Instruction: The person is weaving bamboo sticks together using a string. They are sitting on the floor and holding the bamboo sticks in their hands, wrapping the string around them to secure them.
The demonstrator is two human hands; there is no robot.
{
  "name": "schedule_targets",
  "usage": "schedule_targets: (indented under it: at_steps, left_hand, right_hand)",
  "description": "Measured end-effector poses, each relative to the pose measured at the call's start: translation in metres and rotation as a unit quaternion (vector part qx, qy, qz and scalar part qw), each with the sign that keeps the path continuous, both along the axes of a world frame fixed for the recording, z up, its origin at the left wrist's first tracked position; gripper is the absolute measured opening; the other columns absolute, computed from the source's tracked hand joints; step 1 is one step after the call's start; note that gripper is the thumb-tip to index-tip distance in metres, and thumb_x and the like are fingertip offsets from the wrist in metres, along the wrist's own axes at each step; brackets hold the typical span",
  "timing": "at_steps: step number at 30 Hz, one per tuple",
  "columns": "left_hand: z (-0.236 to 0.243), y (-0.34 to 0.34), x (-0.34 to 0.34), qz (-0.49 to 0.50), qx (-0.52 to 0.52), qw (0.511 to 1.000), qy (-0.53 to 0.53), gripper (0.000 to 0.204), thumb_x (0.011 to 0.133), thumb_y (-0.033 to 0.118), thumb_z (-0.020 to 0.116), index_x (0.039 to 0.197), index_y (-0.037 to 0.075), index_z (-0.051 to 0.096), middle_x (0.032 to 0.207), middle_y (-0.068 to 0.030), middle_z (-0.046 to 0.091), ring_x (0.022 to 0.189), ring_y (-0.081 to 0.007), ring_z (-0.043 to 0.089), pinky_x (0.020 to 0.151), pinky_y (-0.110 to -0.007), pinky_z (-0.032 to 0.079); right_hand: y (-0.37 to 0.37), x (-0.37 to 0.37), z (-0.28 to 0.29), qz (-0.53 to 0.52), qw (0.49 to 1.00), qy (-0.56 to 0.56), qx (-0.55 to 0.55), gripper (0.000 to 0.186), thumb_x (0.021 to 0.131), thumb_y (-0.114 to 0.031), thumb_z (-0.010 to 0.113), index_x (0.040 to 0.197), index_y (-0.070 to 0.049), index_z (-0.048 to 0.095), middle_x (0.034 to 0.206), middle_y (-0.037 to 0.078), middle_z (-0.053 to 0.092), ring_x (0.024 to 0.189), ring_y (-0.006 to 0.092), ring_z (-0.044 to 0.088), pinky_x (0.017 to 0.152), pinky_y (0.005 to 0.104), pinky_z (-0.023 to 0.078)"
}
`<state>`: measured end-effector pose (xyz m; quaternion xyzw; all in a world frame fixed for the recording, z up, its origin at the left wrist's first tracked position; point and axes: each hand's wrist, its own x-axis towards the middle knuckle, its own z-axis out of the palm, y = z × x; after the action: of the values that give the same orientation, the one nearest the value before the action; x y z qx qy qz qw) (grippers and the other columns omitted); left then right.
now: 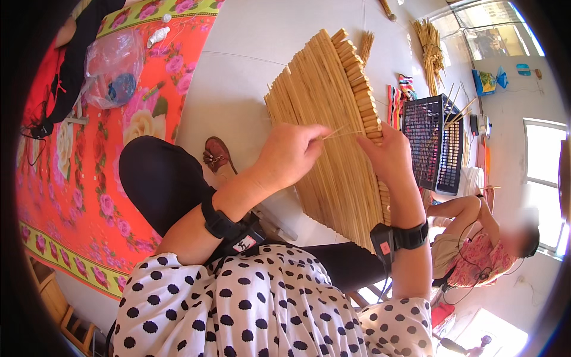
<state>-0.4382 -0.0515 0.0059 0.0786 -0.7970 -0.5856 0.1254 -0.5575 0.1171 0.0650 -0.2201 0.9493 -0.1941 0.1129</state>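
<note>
A mat of tightly packed straw-coloured stalks (pixel 324 119) stands tilted in front of me, its rounded stalk ends lined up along the right edge. My left hand (pixel 291 152) is closed in a pinch over the mat's face, with a thin pale strand (pixel 339 132) between thumb and fingertips. That strand runs toward the right edge. There my right hand (pixel 389 156) grips the stalk ends, thumb in front and fingers hidden behind. Where the strand ends near the right thumb cannot be made out.
Left, a table with a red floral cloth (pixel 95 178) bears a plastic bag (pixel 116 68) and a white thread bundle (pixel 158 37). At right are a black crate (pixel 425 143), a stalk bundle (pixel 429 50) and a seated person (pixel 482 250). A brown shoe (pixel 218 156) rests on the floor.
</note>
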Motion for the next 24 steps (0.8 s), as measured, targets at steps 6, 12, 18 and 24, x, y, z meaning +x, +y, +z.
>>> schedule_targets:
  at_steps: [6,12,18,24]
  left_hand:
    - [-0.008,0.008,-0.016,-0.005,-0.014,0.999,0.033,0.019,0.083,0.001,0.061,0.1,0.0,0.07,0.073,-0.0203,0.064,0.059,-0.0294,0.064,0.056,-0.034,0.049]
    - [-0.009,0.008,-0.019,-0.012,-0.011,0.999,0.032,0.018,0.082,0.0,0.061,0.097,-0.001,0.07,0.079,-0.0197,0.066,0.066,-0.0325,0.066,0.059,-0.035,0.051]
    - [-0.007,0.008,-0.021,-0.016,-0.005,0.999,0.03,0.018,0.081,-0.001,0.061,0.097,-0.001,0.069,0.081,-0.0196,0.067,0.068,-0.0331,0.066,0.06,-0.036,0.052]
    - [-0.005,0.008,-0.021,-0.016,-0.002,1.0,0.015,0.017,0.082,-0.001,0.061,0.097,-0.001,0.069,0.081,-0.0197,0.067,0.07,-0.0332,0.067,0.061,-0.036,0.052]
  right_hand:
    - [0.012,-0.012,-0.005,-0.012,0.999,-0.031,-0.04,0.028,0.078,-0.024,0.073,0.099,-0.005,0.07,0.076,0.013,0.07,0.068,0.0248,0.068,0.065,0.0365,0.051]
    - [0.009,-0.01,-0.003,-0.014,0.998,-0.049,-0.046,0.028,0.079,-0.021,0.074,0.099,-0.003,0.07,0.076,0.013,0.07,0.066,0.0226,0.068,0.063,0.0345,0.051]
    - [0.012,-0.01,-0.006,-0.028,0.995,-0.068,-0.073,0.027,0.079,-0.019,0.073,0.1,-0.003,0.069,0.079,0.013,0.072,0.07,0.0218,0.07,0.065,0.0336,0.052]
    - [0.009,-0.008,-0.005,-0.025,0.993,-0.075,-0.088,0.026,0.079,-0.017,0.073,0.101,-0.003,0.07,0.08,0.013,0.072,0.072,0.021,0.071,0.067,0.0329,0.053]
